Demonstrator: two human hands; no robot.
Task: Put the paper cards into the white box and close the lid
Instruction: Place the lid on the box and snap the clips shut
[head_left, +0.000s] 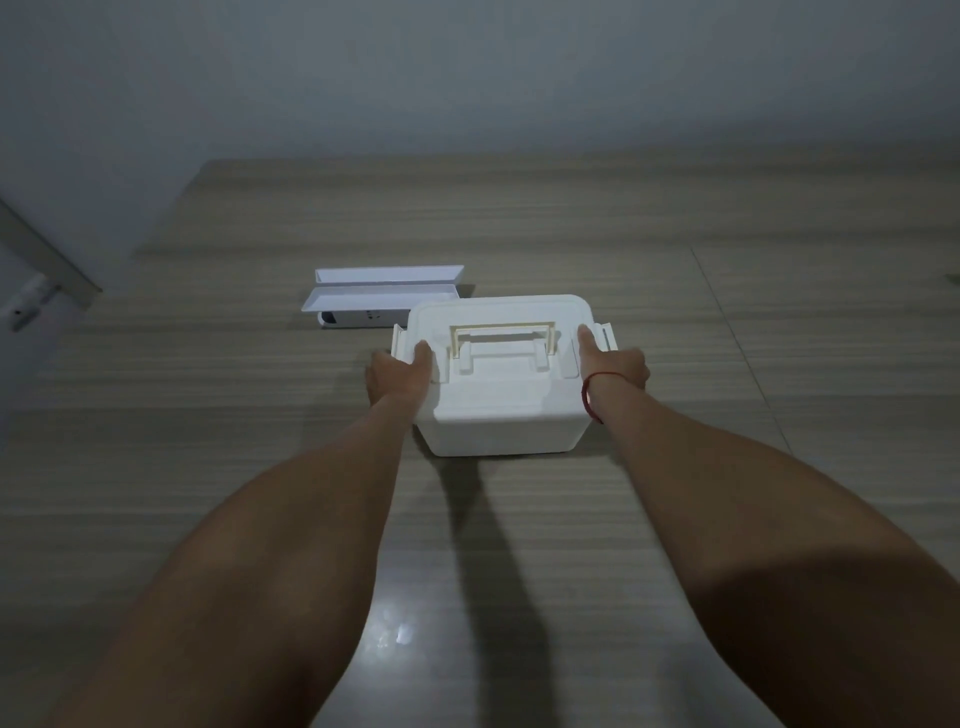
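Note:
The white box (501, 415) stands on the wooden floor with its lid (498, 317) on top and a beige handle (503, 338) lying flat on the lid. My left hand (397, 376) grips the box's left end, thumb on the lid beside the left side latch (399, 343). My right hand (615, 364) grips the right end, thumb on the lid beside the right latch (608, 338). Both latches stick outward. No paper cards are visible; the inside of the box is hidden.
Behind the box to the left lies a white folded cardboard holder (382, 293) with open trays. A grey wall runs along the back, and a metal frame (44, 260) leans at the far left. A red band circles my right wrist.

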